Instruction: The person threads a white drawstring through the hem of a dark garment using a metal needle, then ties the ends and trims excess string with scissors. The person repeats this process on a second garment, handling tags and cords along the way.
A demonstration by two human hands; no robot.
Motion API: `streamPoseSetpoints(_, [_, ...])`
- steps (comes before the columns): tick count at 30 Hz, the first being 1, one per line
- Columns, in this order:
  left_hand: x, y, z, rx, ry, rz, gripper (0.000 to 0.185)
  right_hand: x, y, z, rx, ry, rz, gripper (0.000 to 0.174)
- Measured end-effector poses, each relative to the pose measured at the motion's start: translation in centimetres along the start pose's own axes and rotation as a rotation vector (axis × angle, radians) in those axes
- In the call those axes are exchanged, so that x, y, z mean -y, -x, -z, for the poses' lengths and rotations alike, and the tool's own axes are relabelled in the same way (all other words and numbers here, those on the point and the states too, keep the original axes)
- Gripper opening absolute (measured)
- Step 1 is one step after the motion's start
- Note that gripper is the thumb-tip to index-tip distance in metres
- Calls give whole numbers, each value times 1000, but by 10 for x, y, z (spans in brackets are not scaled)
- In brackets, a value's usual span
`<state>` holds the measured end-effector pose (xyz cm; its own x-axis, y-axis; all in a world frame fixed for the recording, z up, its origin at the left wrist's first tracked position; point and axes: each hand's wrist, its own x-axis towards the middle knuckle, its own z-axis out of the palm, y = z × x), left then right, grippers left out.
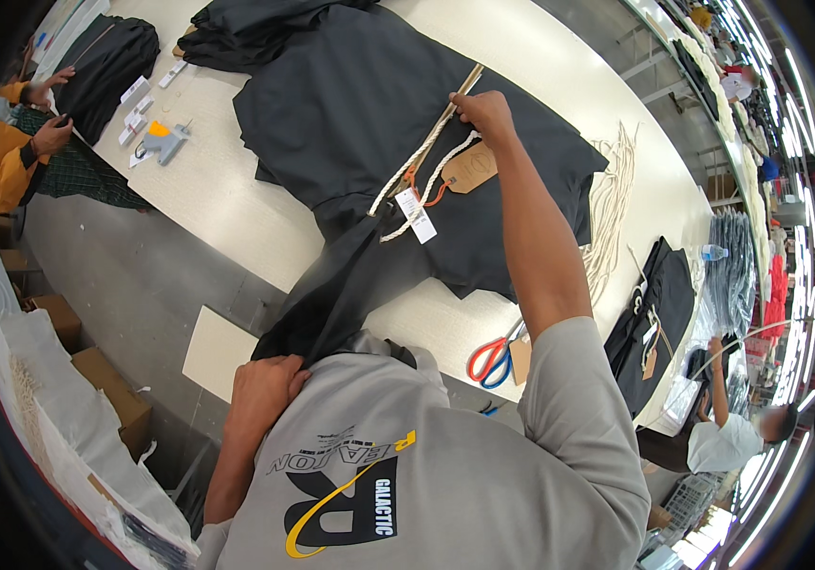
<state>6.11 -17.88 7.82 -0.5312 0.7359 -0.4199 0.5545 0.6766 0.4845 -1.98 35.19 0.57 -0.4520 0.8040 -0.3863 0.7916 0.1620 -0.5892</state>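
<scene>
A black garment (336, 107) lies spread on the pale table in front of me. Its gold-coloured zip (470, 77) runs up to my right hand (484, 117), whose fingers pinch the zip edge together with a white cord (418, 157). Below that hand, a brown card tag (470, 169) hangs on an orange loop, and a white label (416, 216) lies beside the cord. Close to my body, my left hand (268, 392) grips a drawn-out part of the black fabric (336, 292). Its fingertips are partly hidden.
Red-and-blue-handled scissors (491, 362) lie by the near edge. A bundle of cream cords (610, 206) and a folded black garment (653, 320) are on the right. A grey tagging gun (165, 142) sits left, near a co-worker's hands (51, 135). Cardboard boxes (112, 399) stand below left.
</scene>
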Motion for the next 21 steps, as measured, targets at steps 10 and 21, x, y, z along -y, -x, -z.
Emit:
streamPoseSetpoints(10, [-5,1,4,10,-18,13,22,-1,-13,-1,-45,-151,20,24])
streamPoseSetpoints(21, [-3,-1,4,91,-31,83,24,-17,-18,0,-175,-283,73,16])
